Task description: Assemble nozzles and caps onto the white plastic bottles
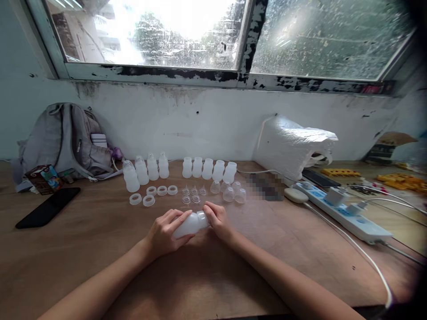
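Left hand point(168, 229): fingers wrapped round bottle point(186, 226). Right hand point(218, 221): fingers gripping collar point(201, 218). Open-topped bottles point(207, 170) near worktop point(100, 253) back edge; contents unclear.

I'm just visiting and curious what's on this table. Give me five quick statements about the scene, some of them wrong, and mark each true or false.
1. The left hand holds a bottle. True.
2. The backpack is to the person's right. False: the backpack is to the left.
3. Five bottles without teats stand in a row. True.
4. The rings are stacked in one pile. False: they lie spread out.
5. The right hand is at the held bottle's collar end. True.
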Available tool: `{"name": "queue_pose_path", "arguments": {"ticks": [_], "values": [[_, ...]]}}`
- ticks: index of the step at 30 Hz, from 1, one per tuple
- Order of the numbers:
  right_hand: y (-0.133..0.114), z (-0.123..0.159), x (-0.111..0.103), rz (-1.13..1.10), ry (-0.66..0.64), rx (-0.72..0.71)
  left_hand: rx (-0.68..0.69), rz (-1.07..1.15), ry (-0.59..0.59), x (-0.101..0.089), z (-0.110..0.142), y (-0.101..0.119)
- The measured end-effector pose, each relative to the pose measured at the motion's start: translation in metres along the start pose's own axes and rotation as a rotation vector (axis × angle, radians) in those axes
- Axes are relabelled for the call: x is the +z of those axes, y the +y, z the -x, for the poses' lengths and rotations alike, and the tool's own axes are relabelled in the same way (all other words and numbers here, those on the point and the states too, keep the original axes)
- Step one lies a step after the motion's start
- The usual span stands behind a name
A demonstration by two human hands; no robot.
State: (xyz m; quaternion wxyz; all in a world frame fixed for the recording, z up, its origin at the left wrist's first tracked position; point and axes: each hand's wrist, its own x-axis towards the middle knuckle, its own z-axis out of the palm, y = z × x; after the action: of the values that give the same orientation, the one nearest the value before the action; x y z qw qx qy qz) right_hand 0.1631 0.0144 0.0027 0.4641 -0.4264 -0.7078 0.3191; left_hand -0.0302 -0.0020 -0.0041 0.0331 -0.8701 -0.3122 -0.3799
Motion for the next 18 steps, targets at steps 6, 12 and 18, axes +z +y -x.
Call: {"name": "queue_pose_path", "arguments": {"ticks": [6, 12, 18], "values": [[-0.002, -0.009, -0.008, -0.281, -0.02, 0.164, -0.141, 0.013, -0.116, -0.005, -0.008, -0.002], [-0.006, -0.013, -0.013, -0.771, -0.113, 0.233, -0.236, 0.201, -0.25, -0.003, -0.008, -0.002], [-0.019, -0.007, -0.012, -0.873, -0.294, 0.273, -0.405, 0.472, -0.171, 0.006, -0.008, -0.001]]}}
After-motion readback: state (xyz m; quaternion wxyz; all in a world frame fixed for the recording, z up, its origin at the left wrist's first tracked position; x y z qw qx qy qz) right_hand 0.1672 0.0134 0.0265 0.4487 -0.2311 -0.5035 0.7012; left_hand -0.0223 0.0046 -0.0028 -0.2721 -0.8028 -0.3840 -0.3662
